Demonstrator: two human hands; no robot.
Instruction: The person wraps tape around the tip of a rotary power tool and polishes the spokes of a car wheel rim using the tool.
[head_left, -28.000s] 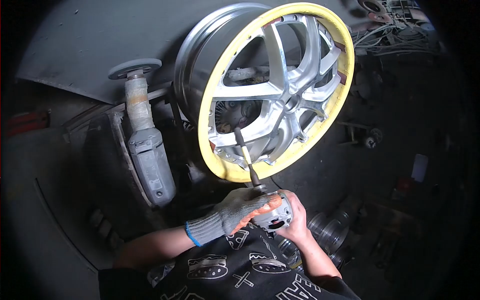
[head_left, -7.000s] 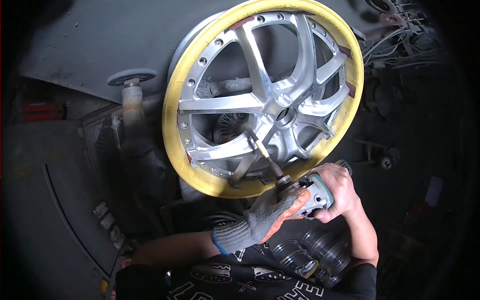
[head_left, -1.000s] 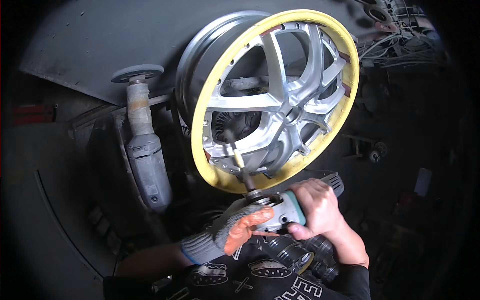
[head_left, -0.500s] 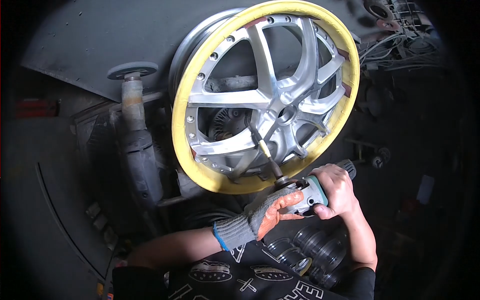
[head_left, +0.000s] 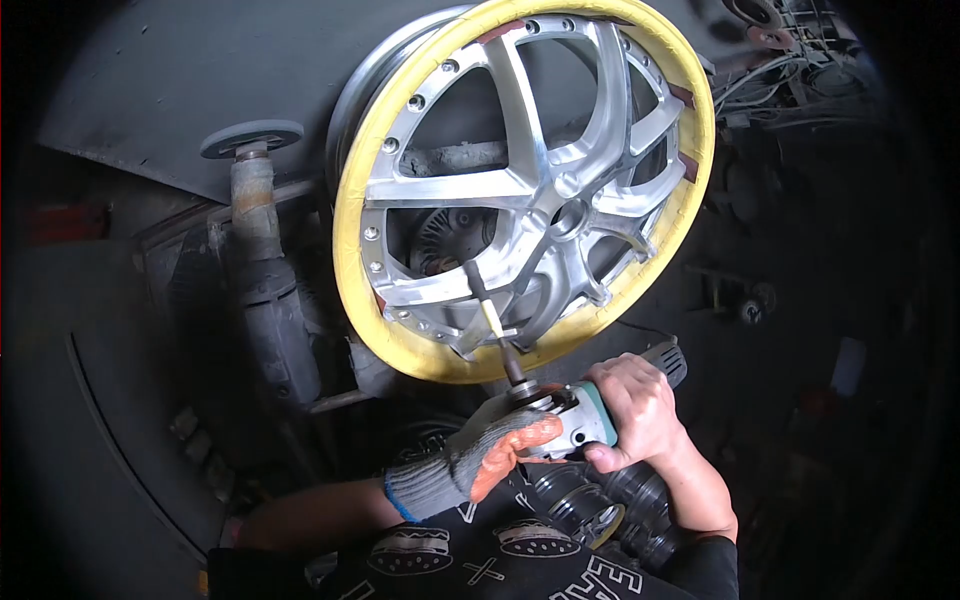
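Note:
A silver alloy wheel rim, its outer lip covered in yellow tape, stands tilted in front of me. My left hand, in a grey and orange glove, is closed around the head of an angle grinder. My bare right hand grips the grinder's teal and grey body from behind. From the head a long thin shaft extends up to the left. Its dark tip is at a lower-left spoke of the rim; whether it touches cannot be made out.
On the left stands a machine with a round disc on top and a dark body. Below my hands are several stacked dark wheels. Tangled cables lie at the upper right, and a grey panel rises behind the rim.
Both hands and the grinder have moved left and slightly down. The shaft's tip has shifted left and down along the lower-left spoke. The whole view has shifted slightly.

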